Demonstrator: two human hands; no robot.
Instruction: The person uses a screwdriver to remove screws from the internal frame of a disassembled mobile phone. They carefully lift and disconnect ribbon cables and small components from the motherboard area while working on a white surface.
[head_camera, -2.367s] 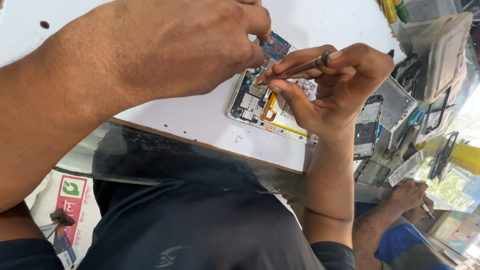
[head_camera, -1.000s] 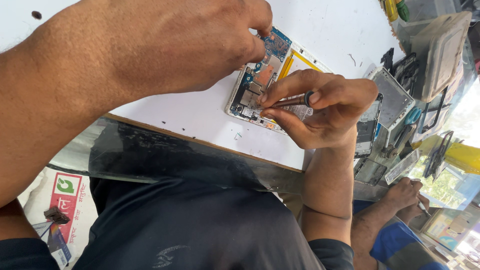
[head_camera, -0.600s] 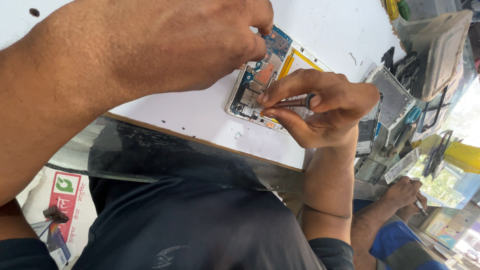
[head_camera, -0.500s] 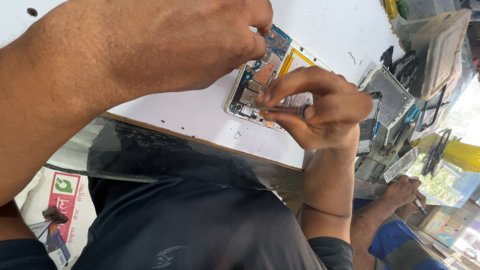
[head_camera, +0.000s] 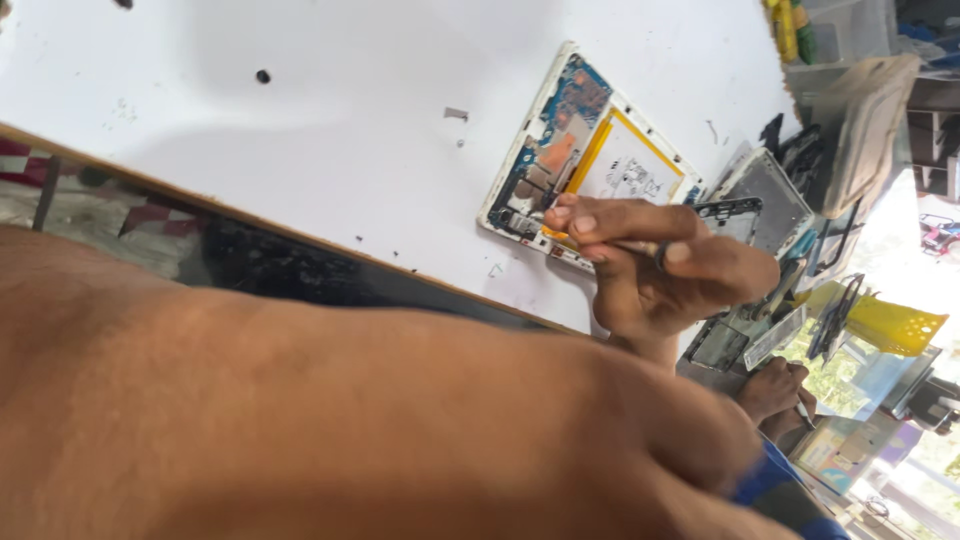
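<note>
Right hand (head_camera: 670, 270) fingers (head_camera: 590, 222) pinched shut on a thin dark tool (head_camera: 655, 252), tip at the lower edge of the opened tablet (head_camera: 590, 160) on the white bench (head_camera: 300, 130). Left hand (head_camera: 680, 440) has lifted off the board, now close to the camera, blurred; grip unreadable. Tablet no longer pinned down.

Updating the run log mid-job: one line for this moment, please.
right hand: grips thin tool, tip at opened tablet lower edge | left hand: raised near camera, off tablet, blurred | tablet: flat on white table

Spare phone frames (head_camera: 757, 200) lie beside a yellow plastic bag (head_camera: 880, 322) at the white table's (head_camera: 330, 130) edge.
</note>
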